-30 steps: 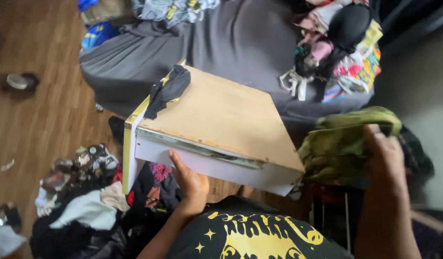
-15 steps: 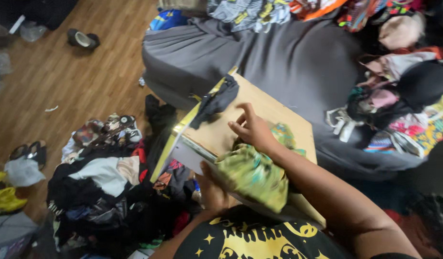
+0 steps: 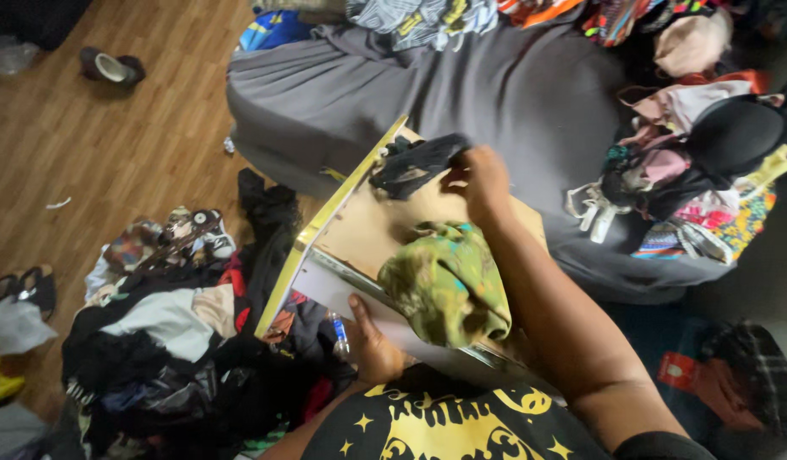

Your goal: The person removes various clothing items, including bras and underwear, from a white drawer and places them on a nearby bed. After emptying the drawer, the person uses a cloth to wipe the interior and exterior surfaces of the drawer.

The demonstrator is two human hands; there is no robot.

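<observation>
Flat tan wooden drawer (image 3: pixel 359 230) held tilted over grey-sheeted bed (image 3: pixel 513 111).
Left hand (image 3: pixel 372 341) clamped under drawer edge at 6 o'clock; right hand (image 3: pixel 483 183) pinching dark cloth (image 3: pixel 415 162) at 12 — green crumpled garment (image 3: pixel 444 285) loose at centre, likely to slide off given the tilt.

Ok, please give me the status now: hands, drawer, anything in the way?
Left hand grips drawer from below. Right hand touches dark cloth on it. Green garment lies on top too.

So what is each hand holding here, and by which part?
The left hand grips the wooden drawer by its near white side. The right hand touches the dark garment's end; a firm grip cannot be told.
</observation>
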